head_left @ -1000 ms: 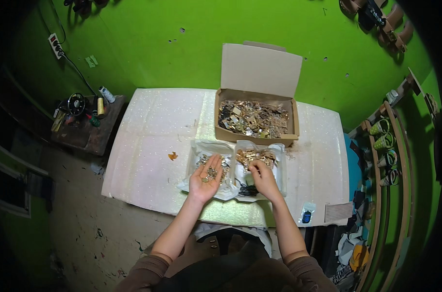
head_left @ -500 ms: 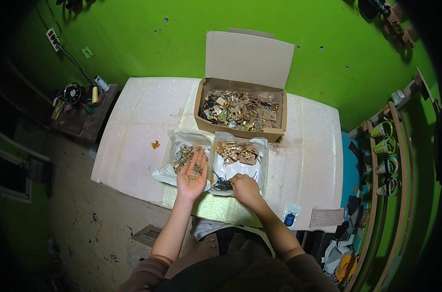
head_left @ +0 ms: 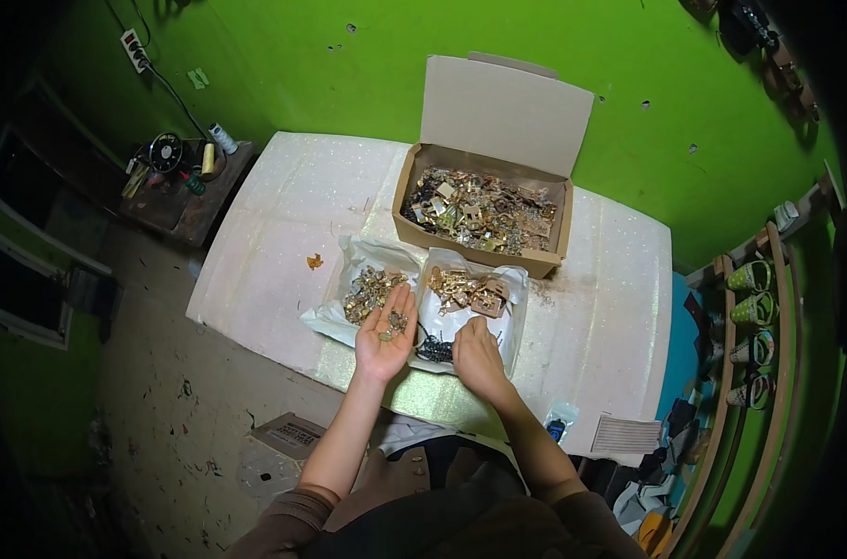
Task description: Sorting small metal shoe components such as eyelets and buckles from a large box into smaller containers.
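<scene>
My left hand (head_left: 384, 347) is palm up with its fingers stretched out, and a small heap of metal pieces (head_left: 393, 325) lies on the palm. It is over the near edge of a paper-lined tray (head_left: 319, 321) that holds mixed gold and silver fittings (head_left: 368, 291). My right hand (head_left: 480, 359) hangs over the second lined tray (head_left: 520, 307), fingers bent and pressed together; anything between them is hidden. Just left of it is a bunch of black beaded or chain-like pieces (head_left: 435, 349). Gold-coloured buckles and fittings (head_left: 465, 291) lie at that tray's far end.
An open cardboard box (head_left: 484, 252) full of metal fittings stands behind the trays. An orange scrap (head_left: 314, 262) lies on the table at left. Near the right edge are a small plastic packet (head_left: 560, 424) and a striped card (head_left: 626, 434). A side bench (head_left: 177, 210) carries thread spools.
My right hand has moved a little up and right, away from the black pieces. My left hand keeps its pieces on the palm. The whole view has shifted slightly.
</scene>
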### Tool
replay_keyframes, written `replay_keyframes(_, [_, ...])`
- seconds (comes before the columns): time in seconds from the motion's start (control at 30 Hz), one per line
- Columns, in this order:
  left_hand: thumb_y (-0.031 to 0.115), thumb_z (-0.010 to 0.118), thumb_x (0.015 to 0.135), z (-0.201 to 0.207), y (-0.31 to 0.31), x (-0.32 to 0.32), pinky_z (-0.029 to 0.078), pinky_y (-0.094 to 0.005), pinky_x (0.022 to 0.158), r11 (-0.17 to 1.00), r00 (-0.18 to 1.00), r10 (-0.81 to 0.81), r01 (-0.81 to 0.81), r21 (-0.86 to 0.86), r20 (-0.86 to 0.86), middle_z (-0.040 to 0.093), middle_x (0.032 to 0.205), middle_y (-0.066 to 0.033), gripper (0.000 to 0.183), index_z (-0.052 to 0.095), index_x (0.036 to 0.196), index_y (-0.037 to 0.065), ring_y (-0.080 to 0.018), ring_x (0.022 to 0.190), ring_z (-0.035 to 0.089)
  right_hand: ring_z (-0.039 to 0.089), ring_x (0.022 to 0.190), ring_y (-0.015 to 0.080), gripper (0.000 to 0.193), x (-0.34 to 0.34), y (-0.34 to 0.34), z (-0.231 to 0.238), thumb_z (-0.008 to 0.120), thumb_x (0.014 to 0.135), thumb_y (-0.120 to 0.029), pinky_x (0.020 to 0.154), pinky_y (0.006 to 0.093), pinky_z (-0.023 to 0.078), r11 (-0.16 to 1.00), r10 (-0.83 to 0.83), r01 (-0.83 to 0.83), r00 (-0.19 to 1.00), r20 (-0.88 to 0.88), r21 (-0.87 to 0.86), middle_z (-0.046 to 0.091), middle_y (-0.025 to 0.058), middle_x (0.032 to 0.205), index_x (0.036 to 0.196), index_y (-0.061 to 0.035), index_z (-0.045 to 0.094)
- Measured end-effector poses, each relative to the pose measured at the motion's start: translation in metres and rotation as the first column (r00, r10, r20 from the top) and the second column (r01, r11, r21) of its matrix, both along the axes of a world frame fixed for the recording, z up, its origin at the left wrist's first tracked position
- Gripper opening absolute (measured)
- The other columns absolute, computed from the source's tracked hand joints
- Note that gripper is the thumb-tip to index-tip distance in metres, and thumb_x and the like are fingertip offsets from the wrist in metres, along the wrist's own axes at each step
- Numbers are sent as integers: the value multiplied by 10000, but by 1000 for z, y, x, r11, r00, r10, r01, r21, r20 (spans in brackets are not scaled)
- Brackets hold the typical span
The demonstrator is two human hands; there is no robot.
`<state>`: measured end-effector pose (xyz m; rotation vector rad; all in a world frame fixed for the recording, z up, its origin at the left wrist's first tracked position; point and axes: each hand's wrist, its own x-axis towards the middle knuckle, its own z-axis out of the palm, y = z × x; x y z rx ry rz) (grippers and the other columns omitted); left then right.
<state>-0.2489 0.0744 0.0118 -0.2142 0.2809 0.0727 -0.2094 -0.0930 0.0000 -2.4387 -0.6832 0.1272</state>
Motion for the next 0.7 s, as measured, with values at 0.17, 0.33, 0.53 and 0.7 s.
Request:
replay_keyframes(0.17, [231, 233, 928, 0, 7, -2, 299, -377, 999, 1000, 1000, -6, 6, -3, -5, 359, 1312, -89, 410, 305, 1284, 40, -205, 1216, 329, 458, 880, 352, 309, -4, 15, 13, 474, 702, -57, 803, 422, 353, 993, 46, -56, 995, 90, 106, 436, 197, 977, 993, 42, 445])
replay_keyframes(0.33, [235, 255, 921, -2, 18, -1, 273, -358, 1012, 997, 999, -49, 49, 53, 7, 338, 1325, -92, 422, 287, 1293, 40, -206, 1230, 304, 453, 930, 333, 365, -9, 47, 36, 504, 719, -94, 819, 410, 353, 953, 115, -150, 983, 144, 262, 460, 157, 996, 1071, -14, 452])
replay_keyframes(0.53, [261, 232, 919, 1, 37, 0, 239, -341, 1019, 950, 988, -152, 145, 277, 3, 296, 1346, -114, 458, 251, 1306, 15, -221, 1224, 306, 441, 924, 287, 228, -14, 87, 48, 590, 722, -158, 794, 384, 358, 951, 112, -183, 955, 274, 248, 476, 127, 957, 928, -63, 565])
replay_keyframes(0.7, [268, 203, 924, 8, 55, 2, 210, -357, 1028, 913, 943, -327, 300, 275, 56, 263, 1365, -99, 461, 235, 1317, 30, -224, 1239, 274, 443, 917, 263, 187, -15, 112, 52, 622, 682, -180, 783, 365, 353, 951, 150, -220, 943, 297, 218, 507, 60, 918, 829, -68, 599])
